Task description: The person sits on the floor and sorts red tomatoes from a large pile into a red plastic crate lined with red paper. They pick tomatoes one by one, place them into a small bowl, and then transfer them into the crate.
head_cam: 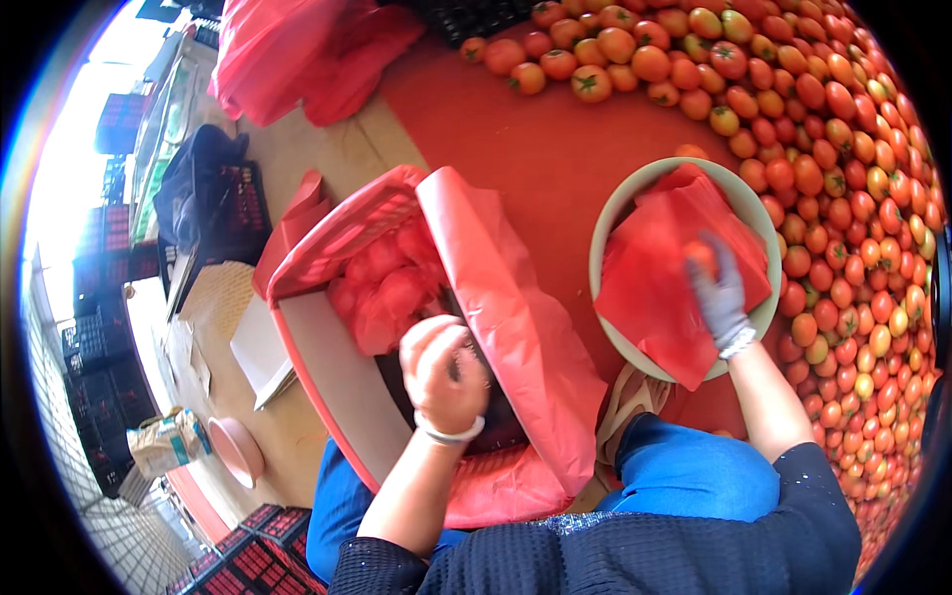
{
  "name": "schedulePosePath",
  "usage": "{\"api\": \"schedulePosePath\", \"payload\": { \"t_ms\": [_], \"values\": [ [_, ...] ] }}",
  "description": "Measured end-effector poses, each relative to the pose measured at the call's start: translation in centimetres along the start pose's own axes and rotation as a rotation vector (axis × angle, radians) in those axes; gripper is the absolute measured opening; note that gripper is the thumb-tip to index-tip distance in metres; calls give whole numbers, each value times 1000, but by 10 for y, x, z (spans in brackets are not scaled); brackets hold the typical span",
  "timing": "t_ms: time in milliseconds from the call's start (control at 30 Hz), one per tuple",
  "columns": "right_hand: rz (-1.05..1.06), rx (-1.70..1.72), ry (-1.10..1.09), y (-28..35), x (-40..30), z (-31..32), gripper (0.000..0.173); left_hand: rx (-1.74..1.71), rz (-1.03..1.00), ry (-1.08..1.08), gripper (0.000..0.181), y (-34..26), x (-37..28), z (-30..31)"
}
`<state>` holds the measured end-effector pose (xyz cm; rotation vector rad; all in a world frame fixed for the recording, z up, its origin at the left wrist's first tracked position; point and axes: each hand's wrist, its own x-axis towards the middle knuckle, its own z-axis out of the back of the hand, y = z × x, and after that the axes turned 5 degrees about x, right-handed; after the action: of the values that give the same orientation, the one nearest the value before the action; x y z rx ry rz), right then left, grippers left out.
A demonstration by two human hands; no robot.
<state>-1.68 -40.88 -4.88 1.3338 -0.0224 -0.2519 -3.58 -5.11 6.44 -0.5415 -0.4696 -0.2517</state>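
My right hand (718,294), in a grey glove, grips a tomato (699,256) above a stack of red paper sheets (647,260). These sheets rest in a pale green basin (606,223). My bare left hand (444,372), with a white bangle, hovers over a plastic crate (338,242); its fingers are curled and blurred, and whether they hold anything is unclear. Red paper drapes over the crate's right side, and cardboard (338,379) lines its left wall. Several red paper-wrapped bundles (394,290) fill its far end. My left hand hides part of the dark crate floor.
A large heap of tomatoes (840,186) curves around the right and far side, on a red floor covering (520,141). Red plastic bags (320,52) lie at the far left. A pink bowl (236,450) and stacked black crates (249,554) stand to the left.
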Motion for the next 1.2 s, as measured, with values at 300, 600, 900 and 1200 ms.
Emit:
{"api": "schedulePosePath", "payload": {
  "t_ms": [300,600,900,1200],
  "values": [
    [-201,425,1278,151,-35,-62,54,-384,151,204,67,-62,23,25],
    [-724,943,665,127,-30,-14,51,-123,1086,1000,55,118,27,12],
    [-18,-472,-215,11,89,145,43,799,351,541,47,146,-35,-94],
    [-135,-1700,221,-25,188,131,25,725,116,645,54,204,-64,-91]
  ]
}}
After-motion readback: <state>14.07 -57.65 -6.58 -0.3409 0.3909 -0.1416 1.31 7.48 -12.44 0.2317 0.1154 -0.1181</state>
